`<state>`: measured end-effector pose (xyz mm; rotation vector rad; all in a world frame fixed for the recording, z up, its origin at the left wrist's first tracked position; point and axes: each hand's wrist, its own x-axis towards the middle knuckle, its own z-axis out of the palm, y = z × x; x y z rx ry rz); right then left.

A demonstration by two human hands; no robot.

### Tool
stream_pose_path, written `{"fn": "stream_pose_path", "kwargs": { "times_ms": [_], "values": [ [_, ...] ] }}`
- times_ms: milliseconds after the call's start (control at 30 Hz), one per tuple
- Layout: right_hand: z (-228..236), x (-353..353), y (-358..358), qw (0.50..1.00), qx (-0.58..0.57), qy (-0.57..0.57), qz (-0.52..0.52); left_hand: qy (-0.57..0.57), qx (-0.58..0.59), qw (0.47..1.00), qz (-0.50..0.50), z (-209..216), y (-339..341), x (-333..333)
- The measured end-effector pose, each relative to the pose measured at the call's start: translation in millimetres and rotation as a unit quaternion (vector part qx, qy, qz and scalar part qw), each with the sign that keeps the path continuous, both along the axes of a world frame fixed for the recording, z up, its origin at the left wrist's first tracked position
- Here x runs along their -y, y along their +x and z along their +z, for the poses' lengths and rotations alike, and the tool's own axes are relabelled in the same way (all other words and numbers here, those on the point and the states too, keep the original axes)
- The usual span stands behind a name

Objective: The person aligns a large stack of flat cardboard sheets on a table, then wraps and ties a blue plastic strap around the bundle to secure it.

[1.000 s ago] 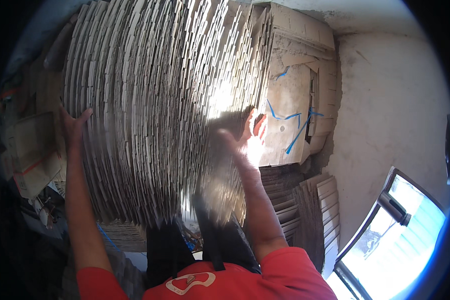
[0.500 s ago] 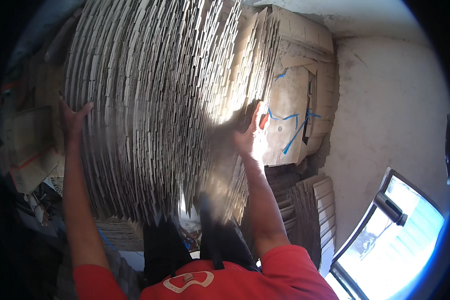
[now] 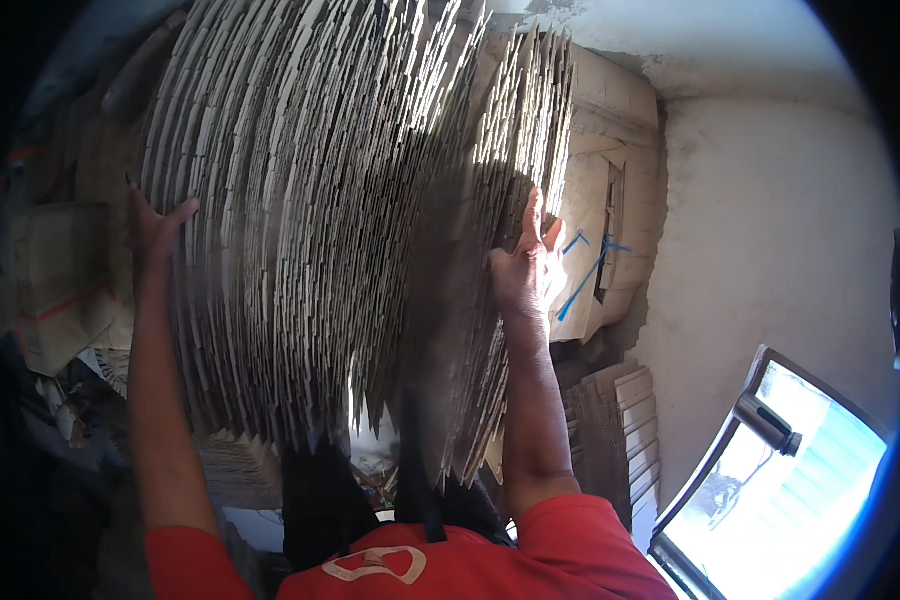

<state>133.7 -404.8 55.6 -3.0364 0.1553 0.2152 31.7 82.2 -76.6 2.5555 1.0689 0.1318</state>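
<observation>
The cardboard stack [image 3: 300,220] sits between left grip [image 3: 158,232] and right grip [image 3: 528,272], both splayed wide against its sides

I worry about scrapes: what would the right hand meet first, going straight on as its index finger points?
Probably the sheets at the right end of the big stack, ahead of the right hand; depth is unclear.

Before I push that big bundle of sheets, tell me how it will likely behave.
The bundle of sheets is probably heavy, given how many are packed together. It may splay, since a gap parts its upper right, beyond the right hand. Single sheets look thin, so may bend.
</observation>
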Motion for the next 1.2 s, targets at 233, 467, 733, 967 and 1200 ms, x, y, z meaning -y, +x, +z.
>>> {"fn": "stream_pose_path", "kwargs": {
  "times_ms": [233,467,733,967,1200],
  "values": [
    [2,3,27,0.996,0.059,0.005,0.060,-0.013,-0.034,0.999,0.026,27,5,20],
    [-59,-23,58,0.996,-0.041,0.081,0.021,-0.003,-0.042,0.999,0.013,31,10,29],
    [-101,11,65,0.947,-0.043,0.302,0.097,0.024,-0.058,0.998,0.016,26,7,22],
    [-99,36,65,0.890,0.006,0.455,0.030,0.021,-0.042,0.999,0.010,21,7,21],
    [-86,36,69,0.948,0.043,0.300,0.092,0.034,-0.061,0.998,0.007,23,5,15]
  ]
}}
